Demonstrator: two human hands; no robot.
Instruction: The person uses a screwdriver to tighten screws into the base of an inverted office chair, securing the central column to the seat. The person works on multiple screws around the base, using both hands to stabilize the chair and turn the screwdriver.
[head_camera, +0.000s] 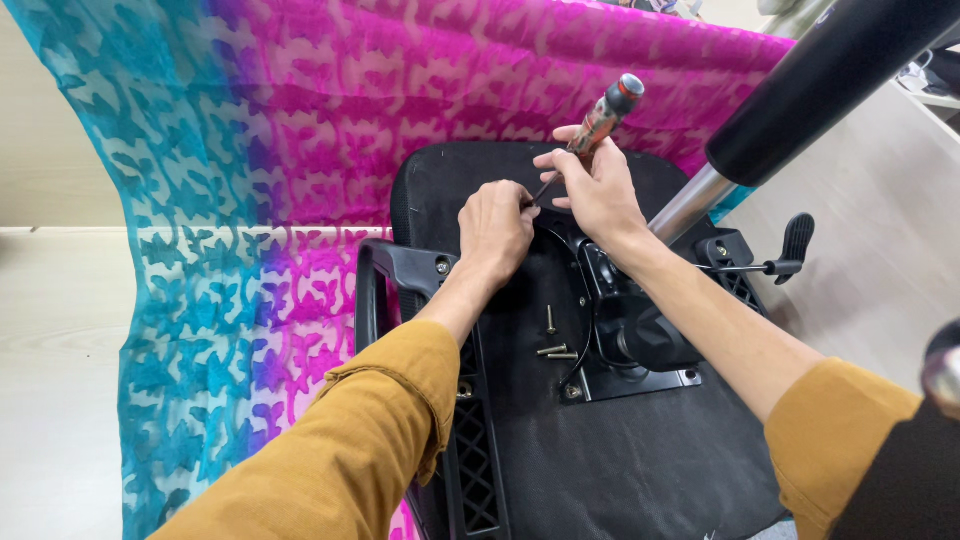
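Fingers of the right hand are wrapping the screwdriver, tilting its tip down onto the upturned chair seat. Left hand is curling closed beside the tip, pinching at something too small to make out. Three loose screws are lying just below, near the black mechanism plate.

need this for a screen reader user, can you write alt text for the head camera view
The right hand holds a screwdriver against the underside of an upturned black office chair seat, and the left hand steadies its tip. Three loose screws lie on the seat base beside the metal mechanism plate, over a pink and teal patterned cloth.
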